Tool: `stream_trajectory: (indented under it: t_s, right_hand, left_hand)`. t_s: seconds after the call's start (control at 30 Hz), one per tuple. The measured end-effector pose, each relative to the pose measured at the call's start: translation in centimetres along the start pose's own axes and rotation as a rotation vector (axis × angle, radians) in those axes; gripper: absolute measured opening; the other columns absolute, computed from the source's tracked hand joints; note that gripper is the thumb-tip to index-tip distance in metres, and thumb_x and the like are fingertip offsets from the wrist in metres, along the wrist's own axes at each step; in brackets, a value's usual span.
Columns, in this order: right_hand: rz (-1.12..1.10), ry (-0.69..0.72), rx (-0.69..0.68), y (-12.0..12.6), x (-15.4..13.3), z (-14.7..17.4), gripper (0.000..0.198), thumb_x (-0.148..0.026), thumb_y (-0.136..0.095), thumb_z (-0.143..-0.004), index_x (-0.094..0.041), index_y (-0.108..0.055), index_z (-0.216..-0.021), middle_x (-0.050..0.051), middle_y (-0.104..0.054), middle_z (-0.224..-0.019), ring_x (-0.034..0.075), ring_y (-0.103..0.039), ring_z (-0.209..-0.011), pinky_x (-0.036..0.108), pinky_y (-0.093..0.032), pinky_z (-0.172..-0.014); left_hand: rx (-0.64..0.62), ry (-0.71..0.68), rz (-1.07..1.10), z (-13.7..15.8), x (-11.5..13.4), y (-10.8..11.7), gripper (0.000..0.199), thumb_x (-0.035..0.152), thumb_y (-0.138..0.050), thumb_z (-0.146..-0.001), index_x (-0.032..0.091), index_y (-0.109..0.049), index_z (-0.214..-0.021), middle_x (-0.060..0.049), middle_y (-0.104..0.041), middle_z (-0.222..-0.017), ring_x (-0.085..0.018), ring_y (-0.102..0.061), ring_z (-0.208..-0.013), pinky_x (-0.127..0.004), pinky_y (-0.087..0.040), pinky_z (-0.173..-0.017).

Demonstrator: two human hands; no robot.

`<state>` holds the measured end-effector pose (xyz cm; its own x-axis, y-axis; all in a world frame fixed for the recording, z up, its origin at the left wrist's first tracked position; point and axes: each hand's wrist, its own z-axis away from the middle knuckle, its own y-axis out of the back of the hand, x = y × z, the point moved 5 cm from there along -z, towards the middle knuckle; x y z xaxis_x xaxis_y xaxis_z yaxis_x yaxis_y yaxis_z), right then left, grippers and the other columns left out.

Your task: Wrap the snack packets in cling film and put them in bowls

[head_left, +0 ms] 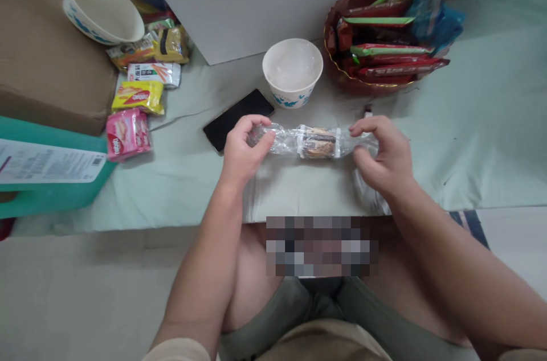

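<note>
Forearms (207,258) stretched forward, left grip (243,150) and right grip (388,153) face each other, thumbs (264,147) and fingers (375,124) pinching.

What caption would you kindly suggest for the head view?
Two hands hold opposite ends of a clear snack packet, near a black phone and patterned bowl.

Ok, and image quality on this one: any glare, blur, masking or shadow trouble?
Head view: bright glints on the clear wrapper; head view: print on the front red packet too soft to read; head view: a mosaic patch, lower centre, hides what is behind it; head view: light fairly even, shadows soft.
</note>
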<state>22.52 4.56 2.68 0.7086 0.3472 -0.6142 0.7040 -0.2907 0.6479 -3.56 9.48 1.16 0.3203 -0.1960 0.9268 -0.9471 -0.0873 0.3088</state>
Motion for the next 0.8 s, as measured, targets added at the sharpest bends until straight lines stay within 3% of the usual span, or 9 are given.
stream_trajectory:
  t_s: [0.1, 0.2, 0.27, 0.37, 0.5, 0.6, 0.67, 0.73, 0.8]
  right_hand:
    - [0.15, 0.089, -0.072, -0.5, -0.9, 0.3, 0.021, -0.017, -0.057, -0.079, -0.024, -0.067, -0.096, 0.008, -0.071, -0.104, 0.027, -0.065, -0.102, 0.044, -0.048, -0.093]
    - [0.247, 0.132, -0.051, 0.0, -2.0, 0.7, 0.01, -0.022, -0.059, -0.084, -0.025, -0.069, -0.084, 0.008, -0.071, -0.11, 0.029, -0.063, -0.115, 0.047, -0.045, -0.099]
    - [0.265, 0.136, -0.057, 0.6, -3.0, 1.0, 0.011, -0.023, -0.059, -0.085, -0.025, -0.068, -0.078, 0.006, -0.072, -0.099, 0.029, -0.063, -0.116, 0.048, -0.043, -0.103]
    - [0.266, 0.087, -0.144, 1.4, -4.2, 1.4, 0.014, -0.022, -0.056, -0.085, -0.026, -0.066, -0.076, 0.003, -0.069, -0.079, 0.026, -0.066, -0.101, 0.052, -0.036, -0.111]
    - [0.225, 0.024, -0.254, 1.2, -5.2, 1.7, 0.019, -0.02, -0.053, -0.084, -0.028, -0.07, -0.087, 0.004, -0.068, -0.079, 0.025, -0.063, -0.087, 0.054, -0.036, -0.108]
    - [0.182, 0.094, -0.276, 0.4, -5.9, 1.5, 0.028, -0.022, -0.052, -0.088, -0.027, -0.071, -0.107, 0.009, -0.072, -0.106, 0.028, -0.062, -0.103, 0.047, -0.042, -0.099]
    - [0.201, 0.19, -0.344, -0.3, -6.8, 1.5, 0.028, -0.025, -0.052, -0.09, -0.024, -0.07, -0.111, 0.011, -0.072, -0.113, 0.028, -0.062, -0.109, 0.044, -0.042, -0.097]
    - [0.295, 0.239, -0.513, -1.0, -7.6, 1.8, 0.019, -0.024, -0.052, -0.091, -0.021, -0.069, -0.097, 0.01, -0.074, -0.093, 0.026, -0.065, -0.092, 0.043, -0.04, -0.092]
    - [0.412, 0.217, -0.729, -1.4, -8.1, 2.6, 0.017, -0.019, -0.051, -0.091, -0.02, -0.066, -0.083, 0.006, -0.069, -0.067, 0.02, -0.06, -0.064, 0.04, -0.038, -0.081]
  left_hand:
    - [-0.015, -0.08, -0.092, 0.5, 0.4, 0.4, 0.014, 0.033, -0.071, -0.082, 0.022, -0.067, -0.075, -0.005, -0.071, -0.099, -0.02, -0.067, -0.099, -0.037, -0.053, -0.095]
    - [0.066, -0.229, -0.066, 1.1, 1.0, 1.3, 0.019, 0.038, -0.073, -0.084, 0.024, -0.067, -0.075, -0.005, -0.07, -0.106, -0.023, -0.066, -0.111, -0.042, -0.051, -0.104]
    - [0.117, -0.343, 0.006, 1.7, 1.4, 1.8, 0.021, 0.042, -0.073, -0.085, 0.025, -0.067, -0.075, -0.004, -0.069, -0.104, -0.023, -0.066, -0.113, -0.045, -0.05, -0.109]
    - [0.135, -0.427, 0.09, 2.6, 2.4, 2.4, 0.018, 0.04, -0.074, -0.084, 0.026, -0.068, -0.074, -0.002, -0.07, -0.091, -0.023, -0.068, -0.107, -0.048, -0.05, -0.109]
    - [0.044, -0.355, 0.042, 3.8, 3.8, 2.8, 0.024, 0.035, -0.067, -0.086, 0.027, -0.067, -0.063, 0.0, -0.066, -0.063, -0.02, -0.069, -0.077, -0.046, -0.055, -0.097]
    - [-0.204, -0.224, -0.016, 4.2, 3.6, 2.4, 0.05, 0.046, -0.056, -0.09, 0.026, -0.057, -0.043, 0.0, -0.055, -0.043, -0.016, -0.056, -0.046, -0.045, -0.055, -0.089]
    - [-0.37, -0.157, -0.008, 4.3, 3.2, 2.1, 0.054, 0.051, -0.051, -0.092, 0.026, -0.06, -0.044, -0.003, -0.058, -0.042, -0.017, -0.055, -0.044, -0.042, -0.055, -0.077]
    - [-0.414, -0.14, 0.01, 4.2, 2.9, 2.2, 0.051, 0.049, -0.05, -0.094, 0.026, -0.068, -0.052, -0.005, -0.067, -0.051, -0.02, -0.061, -0.052, -0.039, -0.052, -0.066]
    - [-0.355, -0.143, -0.009, 4.0, 2.8, 2.6, 0.048, 0.042, -0.05, -0.095, 0.025, -0.068, -0.054, -0.005, -0.067, -0.054, -0.019, -0.062, -0.053, -0.035, -0.047, -0.058]
